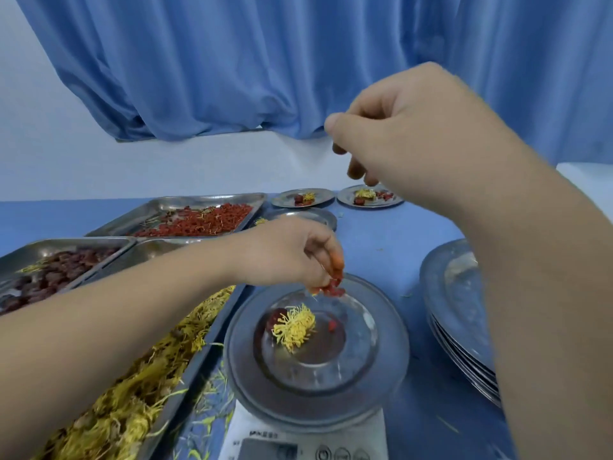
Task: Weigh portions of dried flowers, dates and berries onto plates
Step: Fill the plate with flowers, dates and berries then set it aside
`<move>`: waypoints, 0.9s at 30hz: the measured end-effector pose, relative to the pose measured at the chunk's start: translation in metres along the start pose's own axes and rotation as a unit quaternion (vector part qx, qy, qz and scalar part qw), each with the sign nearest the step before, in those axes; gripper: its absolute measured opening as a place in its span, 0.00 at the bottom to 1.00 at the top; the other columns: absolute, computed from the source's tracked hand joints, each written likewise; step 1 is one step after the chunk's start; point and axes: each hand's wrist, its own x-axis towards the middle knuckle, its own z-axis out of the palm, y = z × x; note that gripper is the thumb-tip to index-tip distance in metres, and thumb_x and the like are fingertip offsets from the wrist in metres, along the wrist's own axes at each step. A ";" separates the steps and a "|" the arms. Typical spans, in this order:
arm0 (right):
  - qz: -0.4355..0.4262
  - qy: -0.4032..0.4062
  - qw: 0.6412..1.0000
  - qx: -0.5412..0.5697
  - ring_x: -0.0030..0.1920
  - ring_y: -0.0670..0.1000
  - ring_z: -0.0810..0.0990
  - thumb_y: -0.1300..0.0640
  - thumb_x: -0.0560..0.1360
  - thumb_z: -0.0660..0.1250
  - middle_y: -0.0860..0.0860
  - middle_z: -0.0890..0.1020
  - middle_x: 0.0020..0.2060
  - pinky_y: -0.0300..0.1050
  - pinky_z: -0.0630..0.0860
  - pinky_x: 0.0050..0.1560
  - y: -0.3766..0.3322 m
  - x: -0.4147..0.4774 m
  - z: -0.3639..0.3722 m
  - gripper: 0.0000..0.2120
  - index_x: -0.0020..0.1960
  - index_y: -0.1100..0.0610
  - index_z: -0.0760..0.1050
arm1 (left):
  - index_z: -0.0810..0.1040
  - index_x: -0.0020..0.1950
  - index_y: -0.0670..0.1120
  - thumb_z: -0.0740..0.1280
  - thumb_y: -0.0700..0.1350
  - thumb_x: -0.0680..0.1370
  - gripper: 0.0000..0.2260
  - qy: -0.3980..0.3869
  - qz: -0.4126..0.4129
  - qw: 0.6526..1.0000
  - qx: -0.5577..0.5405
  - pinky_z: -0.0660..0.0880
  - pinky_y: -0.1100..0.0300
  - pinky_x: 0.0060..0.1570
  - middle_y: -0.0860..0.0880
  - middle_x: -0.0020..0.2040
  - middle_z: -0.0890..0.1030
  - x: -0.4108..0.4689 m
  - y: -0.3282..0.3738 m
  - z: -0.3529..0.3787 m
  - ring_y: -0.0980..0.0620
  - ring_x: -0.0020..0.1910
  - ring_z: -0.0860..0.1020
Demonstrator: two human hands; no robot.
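A metal plate sits on the white digital scale. On it lie a yellow dried flower, a dark date and a red berry. My left hand hovers over the plate's far rim and pinches a cluster of red berries in its fingertips. My right hand is raised high above the table, fingers loosely curled downward; nothing shows in it.
Three steel trays stand at left: berries, dates, dried flowers. Two filled plates and a bare plate sit at the back. A stack of plates stands right. Blue curtain behind.
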 end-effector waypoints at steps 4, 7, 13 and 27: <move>0.002 -0.053 0.998 -0.014 0.40 0.57 0.79 0.49 0.74 0.63 0.58 0.83 0.41 0.50 0.77 0.33 -0.003 -0.002 -0.008 0.16 0.46 0.61 0.80 | 0.80 0.49 0.49 0.71 0.34 0.73 0.12 0.029 -0.008 0.999 0.022 0.80 0.61 0.44 0.51 0.44 0.86 -0.005 0.006 0.014 0.55 0.43 0.84; 0.002 -0.087 0.996 -0.022 0.40 0.55 0.82 0.48 0.73 0.64 0.55 0.84 0.38 0.50 0.80 0.38 -0.006 -0.006 -0.014 0.15 0.46 0.60 0.80 | 0.80 0.47 0.52 0.74 0.37 0.72 0.11 0.062 0.004 0.998 0.032 0.78 0.65 0.40 0.54 0.42 0.85 -0.012 0.004 0.024 0.59 0.40 0.83; 0.058 -0.268 0.954 -0.123 0.37 0.50 0.85 0.43 0.75 0.63 0.49 0.85 0.37 0.51 0.82 0.46 -0.010 -0.017 -0.023 0.15 0.46 0.53 0.80 | 0.82 0.44 0.56 0.75 0.49 0.72 0.04 0.116 0.020 0.990 0.082 0.78 0.63 0.39 0.56 0.39 0.83 -0.025 0.002 0.029 0.60 0.36 0.80; 0.006 -0.213 0.955 -0.206 0.40 0.46 0.77 0.38 0.73 0.61 0.46 0.80 0.39 0.38 0.71 0.37 -0.032 -0.063 -0.038 0.14 0.46 0.47 0.79 | 0.82 0.42 0.55 0.68 0.46 0.76 0.06 0.128 0.011 0.992 -0.001 0.78 0.59 0.44 0.55 0.39 0.84 -0.034 0.008 0.040 0.59 0.39 0.82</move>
